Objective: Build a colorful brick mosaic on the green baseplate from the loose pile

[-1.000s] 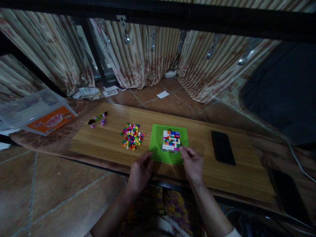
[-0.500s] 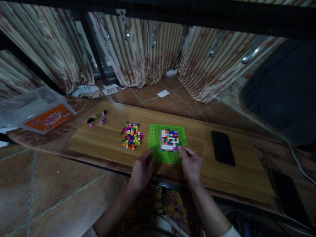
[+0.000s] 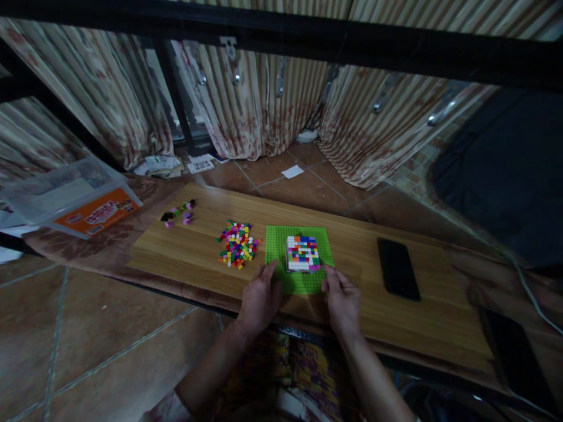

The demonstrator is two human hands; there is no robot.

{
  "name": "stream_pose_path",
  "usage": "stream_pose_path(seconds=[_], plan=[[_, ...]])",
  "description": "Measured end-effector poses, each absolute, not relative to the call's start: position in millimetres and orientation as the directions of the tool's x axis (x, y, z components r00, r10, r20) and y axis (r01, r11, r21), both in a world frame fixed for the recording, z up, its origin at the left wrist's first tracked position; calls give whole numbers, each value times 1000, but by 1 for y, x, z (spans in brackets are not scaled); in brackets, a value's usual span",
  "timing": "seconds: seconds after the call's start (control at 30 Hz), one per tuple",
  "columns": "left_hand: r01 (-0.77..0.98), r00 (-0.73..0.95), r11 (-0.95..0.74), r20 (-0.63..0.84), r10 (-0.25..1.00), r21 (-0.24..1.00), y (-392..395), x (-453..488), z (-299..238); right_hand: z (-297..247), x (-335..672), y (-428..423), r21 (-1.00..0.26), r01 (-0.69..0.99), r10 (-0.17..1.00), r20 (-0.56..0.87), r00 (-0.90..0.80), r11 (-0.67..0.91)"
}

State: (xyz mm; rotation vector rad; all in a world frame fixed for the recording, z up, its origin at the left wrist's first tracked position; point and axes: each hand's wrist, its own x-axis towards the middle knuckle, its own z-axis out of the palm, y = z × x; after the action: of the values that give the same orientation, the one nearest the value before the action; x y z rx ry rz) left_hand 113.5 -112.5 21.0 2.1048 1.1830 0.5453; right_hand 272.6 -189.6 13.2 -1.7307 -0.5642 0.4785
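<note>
A green baseplate (image 3: 277, 249) lies on a long wooden board (image 3: 197, 246). A block of small coloured bricks (image 3: 302, 253), several layers high, stands on the plate. My left hand (image 3: 260, 299) rests at the plate's near left corner, fingers stretched onto its edge, holding nothing. My right hand (image 3: 342, 300) lies at the near right corner, fingers loosely extended, fingertips close to the brick block, nothing visible in it. A heap of loose coloured bricks (image 3: 237, 243) lies left of the plate.
A few purple, green and black bricks (image 3: 178, 212) lie at the board's far left. A black phone (image 3: 398, 268) lies right of the plate. A clear plastic box with an orange label (image 3: 73, 196) sits far left. Curtains hang behind; tiled floor lies around.
My right hand has drawn back a little from the brick block's corner. My left hand has slid forward onto the plate's near left edge. The view has shifted slightly.
</note>
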Motion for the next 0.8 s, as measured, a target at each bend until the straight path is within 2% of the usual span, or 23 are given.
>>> stream_pose_path(seconds=[0.1, 0.17, 0.57, 0.7, 0.8], plan=[[610, 547, -443, 54, 835, 657, -111, 123, 20, 14, 270, -192, -970, 145, 684, -30, 729, -197], [604, 568, -475, 72, 820, 640, -110, 128, 19, 14, 267, -193, -966, 169, 692, -16, 722, -198], [457, 649, -555, 166, 742, 695, -98, 142, 26, 5, 264, -218, -947, 107, 593, -100, 799, -303], [430, 558, -487, 201, 805, 760, -104, 116, 27, 13, 257, -226, -949, 96, 551, -91, 830, -301], [485, 368, -374, 203, 907, 791, -103, 82, 24, 21, 241, -222, -941, 139, 644, -101, 758, -310]])
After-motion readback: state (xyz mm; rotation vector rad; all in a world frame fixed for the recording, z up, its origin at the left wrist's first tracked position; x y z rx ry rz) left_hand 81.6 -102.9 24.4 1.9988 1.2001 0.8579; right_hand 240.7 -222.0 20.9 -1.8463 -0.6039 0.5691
